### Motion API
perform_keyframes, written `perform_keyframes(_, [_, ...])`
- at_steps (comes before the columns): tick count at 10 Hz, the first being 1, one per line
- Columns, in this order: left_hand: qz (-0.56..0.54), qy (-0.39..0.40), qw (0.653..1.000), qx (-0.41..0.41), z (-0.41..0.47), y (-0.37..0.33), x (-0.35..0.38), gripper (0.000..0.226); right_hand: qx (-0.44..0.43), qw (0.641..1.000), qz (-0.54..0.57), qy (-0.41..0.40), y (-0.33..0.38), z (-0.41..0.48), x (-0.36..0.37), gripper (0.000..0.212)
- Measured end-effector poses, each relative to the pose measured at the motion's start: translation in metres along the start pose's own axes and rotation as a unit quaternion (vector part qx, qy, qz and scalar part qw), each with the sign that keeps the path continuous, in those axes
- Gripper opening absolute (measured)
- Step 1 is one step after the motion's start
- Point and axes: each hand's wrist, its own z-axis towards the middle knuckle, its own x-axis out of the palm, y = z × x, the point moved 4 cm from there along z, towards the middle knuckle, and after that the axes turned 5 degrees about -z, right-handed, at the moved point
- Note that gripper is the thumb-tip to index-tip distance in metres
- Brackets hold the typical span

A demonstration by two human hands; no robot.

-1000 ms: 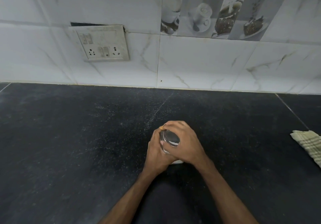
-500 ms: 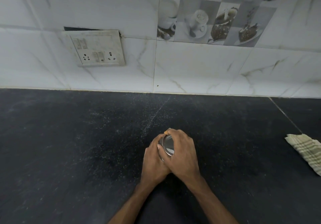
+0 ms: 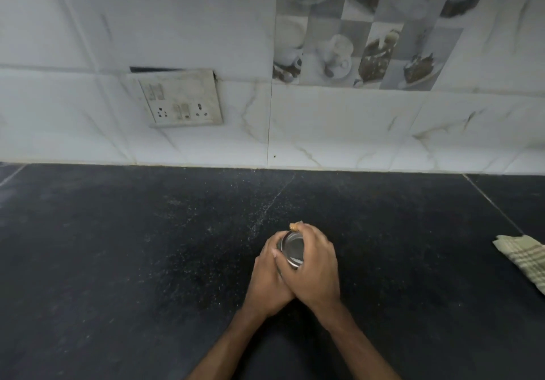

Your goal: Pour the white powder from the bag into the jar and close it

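A small jar stands on the black countertop (image 3: 118,261), almost wholly hidden by my hands. Only its shiny metal lid (image 3: 292,248) shows between my fingers, with a trace of white powder at its edge. My left hand (image 3: 269,276) wraps the jar's body from the left. My right hand (image 3: 315,267) grips over the lid from the right and above. No bag is in view.
A folded checked cloth (image 3: 525,257) lies at the right edge of the counter. The tiled wall with a switch and socket plate (image 3: 180,99) rises behind the counter. Fine white specks dust the counter around the jar.
The view has tilted up, so the hands and jar sit lower in the frame. My right hand's fingers have shifted a little around the lid; the jar stays in place.
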Motion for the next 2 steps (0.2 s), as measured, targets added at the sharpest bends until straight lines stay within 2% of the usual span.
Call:
perform_keyframes(1, [0.016,0.066,0.997,-0.029,0.0,0.008,-0.004,0.095,-0.023,0.998,0.006,0.052,-0.001,0.003,-0.006,0.085])
perform_keyframes(2, [0.103,0.079,0.992,0.007,-0.006,-0.009,-0.01,0.104,-0.034,0.998,0.028,0.055,0.0,0.006,-0.028,0.085])
